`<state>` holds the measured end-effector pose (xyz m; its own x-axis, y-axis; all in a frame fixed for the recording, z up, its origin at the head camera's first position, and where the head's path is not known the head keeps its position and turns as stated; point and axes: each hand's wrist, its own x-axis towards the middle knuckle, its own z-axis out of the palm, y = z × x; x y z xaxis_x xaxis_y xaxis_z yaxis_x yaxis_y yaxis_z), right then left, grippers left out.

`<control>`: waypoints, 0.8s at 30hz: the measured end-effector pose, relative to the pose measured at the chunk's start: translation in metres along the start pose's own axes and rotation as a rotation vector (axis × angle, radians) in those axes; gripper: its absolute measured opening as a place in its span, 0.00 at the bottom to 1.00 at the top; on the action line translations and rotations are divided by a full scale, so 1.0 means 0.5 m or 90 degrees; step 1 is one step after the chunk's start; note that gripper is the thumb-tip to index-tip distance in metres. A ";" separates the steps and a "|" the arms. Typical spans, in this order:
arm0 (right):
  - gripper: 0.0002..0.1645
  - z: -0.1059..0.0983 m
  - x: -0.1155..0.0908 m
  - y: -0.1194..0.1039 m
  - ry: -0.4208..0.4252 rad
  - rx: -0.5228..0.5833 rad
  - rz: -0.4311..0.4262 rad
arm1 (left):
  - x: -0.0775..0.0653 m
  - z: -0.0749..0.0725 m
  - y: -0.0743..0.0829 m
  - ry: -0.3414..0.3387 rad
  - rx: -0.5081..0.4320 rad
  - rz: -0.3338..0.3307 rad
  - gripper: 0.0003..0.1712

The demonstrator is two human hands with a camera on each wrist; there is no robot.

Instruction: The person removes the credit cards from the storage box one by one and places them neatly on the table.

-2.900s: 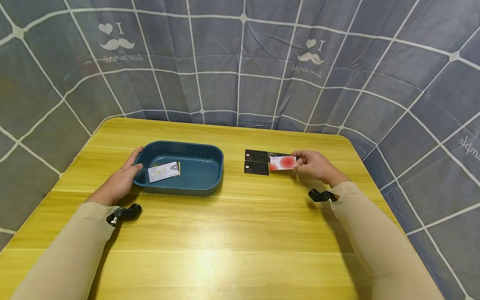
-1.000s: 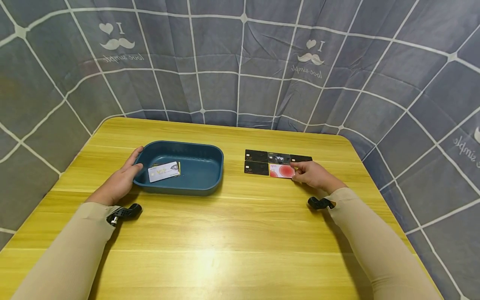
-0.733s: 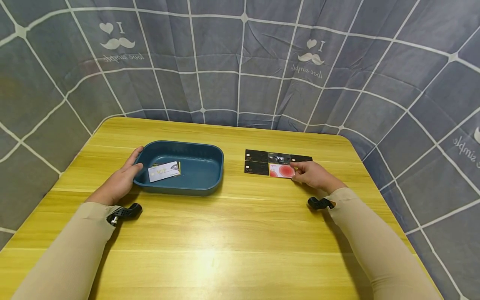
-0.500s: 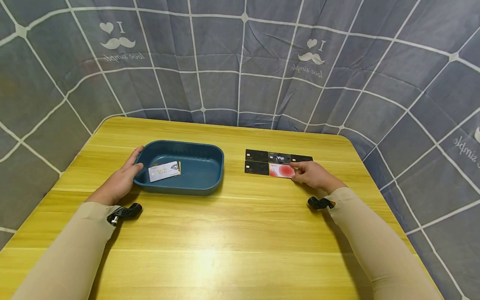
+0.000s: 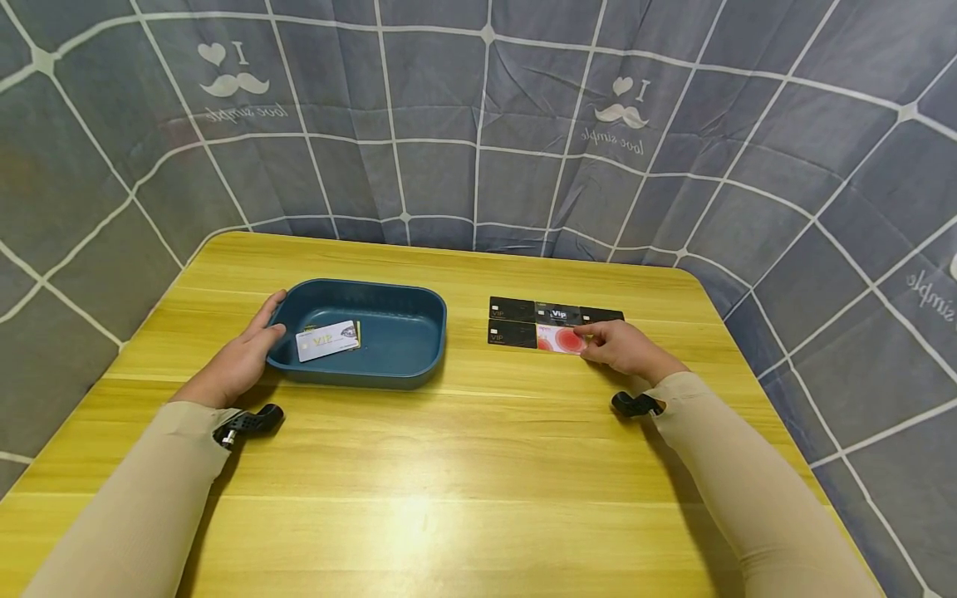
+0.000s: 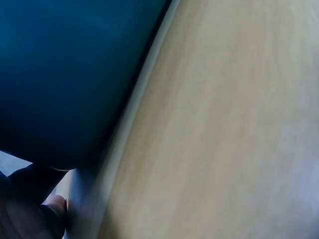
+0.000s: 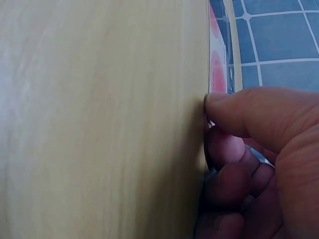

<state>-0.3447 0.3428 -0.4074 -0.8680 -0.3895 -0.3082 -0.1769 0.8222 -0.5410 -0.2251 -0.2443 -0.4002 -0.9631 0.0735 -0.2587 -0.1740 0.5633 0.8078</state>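
In the head view, my right hand (image 5: 620, 345) is at the right end of a white card with red circles (image 5: 557, 339), pinching its edge between thumb and fingers. That card lies on the table, flush with a black VIP card (image 5: 512, 334) on its left. Behind it sits a row of black cards: one with a chip (image 5: 512, 309), a glossy VIP card (image 5: 557, 314), and a third (image 5: 598, 316) partly covered by my fingers. My left hand (image 5: 238, 357) holds the left end of a blue tray (image 5: 396, 380), thumb at the rim.
Inside the tray a white VIP card (image 5: 327, 341) lies over a gold-edged one. The wooden table (image 5: 449, 498) ends at a grey checked curtain (image 5: 434, 124) behind and at both sides. A black wrist mount (image 5: 635, 405) sticks out from each sleeve.
My right hand has brought the red-circled card down from over the back row into the front row, and it has since shifted slightly left against its neighbour. The left hand stays on the tray.
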 end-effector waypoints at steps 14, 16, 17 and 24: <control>0.34 0.003 0.003 0.001 0.000 0.002 -0.001 | -0.002 0.000 0.004 0.000 0.003 0.001 0.37; 0.34 0.003 0.003 0.001 0.001 0.003 0.000 | -0.002 0.000 0.004 -0.001 0.004 0.002 0.37; 0.34 0.003 0.003 0.001 0.001 0.003 0.000 | -0.002 0.000 0.004 -0.001 0.005 0.002 0.37; 0.34 0.003 0.001 0.000 0.003 0.015 0.001 | -0.004 0.001 0.007 -0.002 0.007 -0.002 0.37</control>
<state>-0.3446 0.3420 -0.4087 -0.8702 -0.3866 -0.3054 -0.1648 0.8126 -0.5591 -0.2236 -0.2422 -0.3972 -0.9620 0.0750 -0.2624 -0.1741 0.5719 0.8016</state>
